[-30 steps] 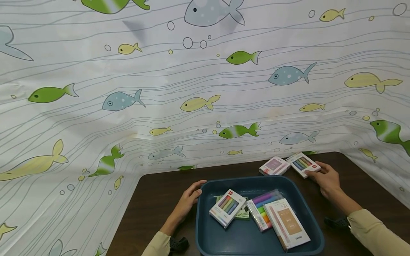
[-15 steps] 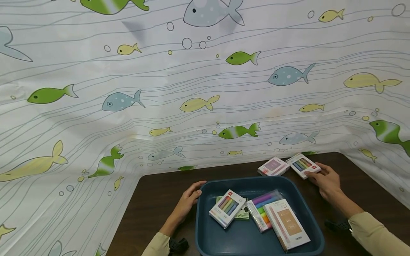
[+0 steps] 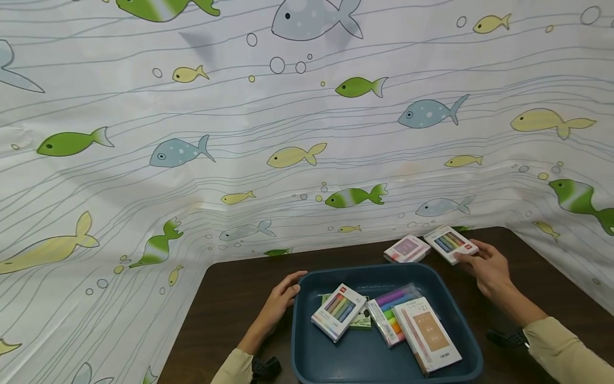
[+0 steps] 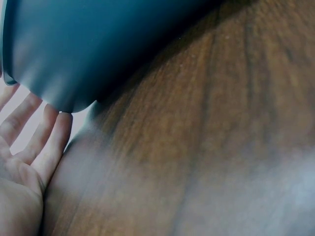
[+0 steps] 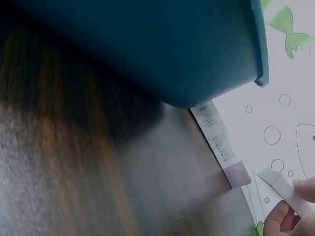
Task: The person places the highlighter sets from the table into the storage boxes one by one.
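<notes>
My right hand (image 3: 491, 271) pinches the near right corner of a flat white box of coloured sticks (image 3: 450, 244) at the table's far right; the right wrist view shows thumb and fingers on this white box (image 5: 285, 189). Just left of it lies a white and pink box (image 3: 406, 248). My left hand (image 3: 278, 304) touches the far left corner of a blue tray (image 3: 331, 368). In the left wrist view, the left hand's fingers (image 4: 58, 137) stretch out against the outside of the tray (image 4: 98, 44).
Inside the tray lie another box of coloured sticks (image 3: 338, 312), a green box (image 3: 362, 321) partly beneath it, a clear pack of rainbow-coloured pens (image 3: 386, 322) and a white and brown box (image 3: 427, 336). A fish-patterned sheet (image 3: 288, 117) rises behind the dark wooden table (image 3: 220, 298).
The box in my right hand has shifted slightly towards the far edge and turned a little. My left hand stays at the tray's corner. The whole head view has drifted slightly.
</notes>
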Tool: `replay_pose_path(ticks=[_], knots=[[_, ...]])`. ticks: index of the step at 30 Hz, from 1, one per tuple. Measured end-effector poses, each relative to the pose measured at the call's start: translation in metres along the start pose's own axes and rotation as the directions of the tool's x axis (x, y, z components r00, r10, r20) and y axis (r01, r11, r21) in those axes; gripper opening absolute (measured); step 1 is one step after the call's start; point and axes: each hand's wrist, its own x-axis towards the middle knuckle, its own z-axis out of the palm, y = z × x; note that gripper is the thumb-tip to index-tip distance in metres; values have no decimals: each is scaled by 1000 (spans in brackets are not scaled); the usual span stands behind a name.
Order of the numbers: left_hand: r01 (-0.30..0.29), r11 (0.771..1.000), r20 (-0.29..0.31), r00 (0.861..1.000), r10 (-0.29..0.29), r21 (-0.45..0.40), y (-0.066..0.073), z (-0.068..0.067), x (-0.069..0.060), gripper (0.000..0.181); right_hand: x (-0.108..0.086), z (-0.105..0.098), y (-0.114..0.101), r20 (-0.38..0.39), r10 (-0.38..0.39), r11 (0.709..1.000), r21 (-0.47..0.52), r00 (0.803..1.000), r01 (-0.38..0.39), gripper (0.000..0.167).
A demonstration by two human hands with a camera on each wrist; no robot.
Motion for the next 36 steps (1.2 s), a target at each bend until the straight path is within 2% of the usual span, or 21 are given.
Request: replay_pose_path(ticks=[14, 18, 24, 30, 36], knots=[[39, 999, -11, 999, -39, -3, 0, 0, -4, 43, -13, 1, -3, 68, -6, 996, -87, 998, 12, 90], [33, 999, -8, 999, -33, -10, 1, 0, -2, 43, -16, 2, -8, 101, -27, 999, -19, 994, 29, 90], [19, 1000, -5, 1000, -19, -11, 0, -1, 1, 42, -22, 3, -19, 166, -67, 992, 116, 984, 48, 75], [16, 1000, -12, 1000, -16, -11, -1, -1, 2, 41, -27, 8, -25, 214, -84, 991, 124, 973, 58, 56], [24, 1000, -15, 1000, -24, -3, -1, -1, 0, 42, -32, 12, -26, 235, -68, 995, 90, 970, 48, 54]])
